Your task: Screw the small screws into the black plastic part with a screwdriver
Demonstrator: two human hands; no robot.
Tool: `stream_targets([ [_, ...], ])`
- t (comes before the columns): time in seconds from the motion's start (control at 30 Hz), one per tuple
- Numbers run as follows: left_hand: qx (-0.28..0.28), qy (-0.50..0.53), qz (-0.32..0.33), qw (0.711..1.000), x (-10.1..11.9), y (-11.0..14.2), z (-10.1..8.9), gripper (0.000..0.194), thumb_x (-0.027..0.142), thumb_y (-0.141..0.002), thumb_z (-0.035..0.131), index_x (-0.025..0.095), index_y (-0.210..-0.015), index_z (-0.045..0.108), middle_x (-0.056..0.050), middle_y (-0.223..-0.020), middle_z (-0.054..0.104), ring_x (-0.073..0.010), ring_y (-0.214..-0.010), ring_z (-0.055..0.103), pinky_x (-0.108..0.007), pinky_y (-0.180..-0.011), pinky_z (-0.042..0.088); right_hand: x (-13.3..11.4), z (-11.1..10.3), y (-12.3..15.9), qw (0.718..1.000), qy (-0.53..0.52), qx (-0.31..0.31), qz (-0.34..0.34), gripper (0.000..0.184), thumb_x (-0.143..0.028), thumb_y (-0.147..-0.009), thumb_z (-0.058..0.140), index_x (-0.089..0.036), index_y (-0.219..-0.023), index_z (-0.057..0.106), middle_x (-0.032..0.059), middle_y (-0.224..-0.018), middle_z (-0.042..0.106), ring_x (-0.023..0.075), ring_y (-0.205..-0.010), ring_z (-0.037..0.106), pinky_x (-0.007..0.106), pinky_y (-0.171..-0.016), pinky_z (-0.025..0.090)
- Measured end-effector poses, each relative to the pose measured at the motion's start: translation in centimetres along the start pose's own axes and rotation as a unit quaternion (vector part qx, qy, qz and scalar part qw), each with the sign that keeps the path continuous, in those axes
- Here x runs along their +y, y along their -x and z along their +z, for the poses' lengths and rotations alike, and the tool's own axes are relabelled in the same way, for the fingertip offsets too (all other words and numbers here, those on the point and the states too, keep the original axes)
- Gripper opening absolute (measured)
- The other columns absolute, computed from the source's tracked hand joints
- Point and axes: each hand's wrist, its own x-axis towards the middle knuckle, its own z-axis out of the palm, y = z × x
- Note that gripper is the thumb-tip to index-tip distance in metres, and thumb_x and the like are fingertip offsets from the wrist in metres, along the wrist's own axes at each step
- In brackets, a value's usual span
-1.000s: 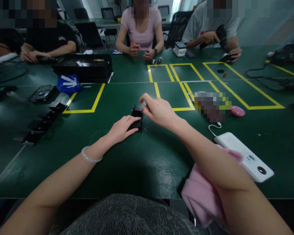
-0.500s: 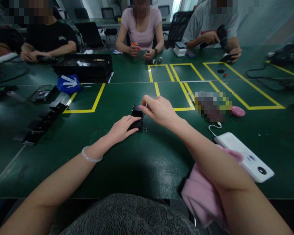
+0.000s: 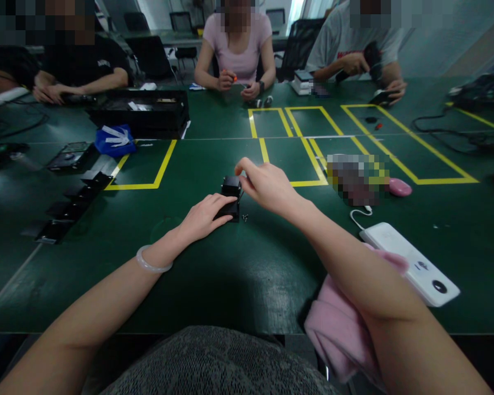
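Near the middle of the table, my left hand (image 3: pixel 203 216) grips a small black bracket-like part (image 3: pixel 231 184), its thumb along the near side and fingers over the top. The upright block of that part rises beyond my fingertips. Over its right side, my right hand (image 3: pixel 265 184) is closed with thumb and forefinger curled together. A thin dark line runs below those fingertips toward the part, but what they hold is mostly hidden. A few small screws (image 3: pixel 245 218) lie on the green table (image 3: pixel 239 274) just right of the part.
On the left sit a row of black brackets (image 3: pixel 72 208), a hard drive (image 3: pixel 71 156) and a blue packet (image 3: pixel 115 140). A white power bank (image 3: pixel 409 263) and pink cloth (image 3: pixel 340 329) lie by my right arm. Several people sit opposite, behind a long black case (image 3: pixel 140 115).
My right hand's fingertips have turned and shifted slightly left above the part. My left hand stays in place on it.
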Motion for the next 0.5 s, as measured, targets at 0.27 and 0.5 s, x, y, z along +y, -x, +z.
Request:
stream_targets([
  [0.27, 0.003, 0.005, 0.005, 1.000, 0.01, 0.03, -0.05, 0.043, 0.037, -0.099, 0.052, 0.022, -0.139, 0.050, -0.010, -0.126, 0.061, -0.0273, -0.115, 0.057, -0.044, -0.098, 0.051, 0.05, -0.03, 0.08, 1.000, -0.004, -0.005, -0.009, 0.033, -0.034, -0.102, 0.036, -0.016, -0.113, 0.062, 0.0071, -0.085, 0.072, 0.0184, -0.075, 0.060, 0.029, -0.071, 0.032],
  [0.5, -0.004, 0.005, -0.005, 1.000, 0.11, 0.02, -0.18, 0.042, 0.037, -0.099, 0.051, 0.022, -0.139, 0.050, -0.010, -0.125, 0.061, -0.0274, -0.114, 0.058, -0.044, -0.095, 0.052, 0.06, -0.15, 0.16, 1.000, -0.018, -0.001, -0.005, 0.034, -0.027, -0.099, 0.037, -0.015, -0.124, 0.056, 0.0078, -0.089, 0.073, 0.0193, -0.074, 0.061, 0.029, -0.067, 0.032],
])
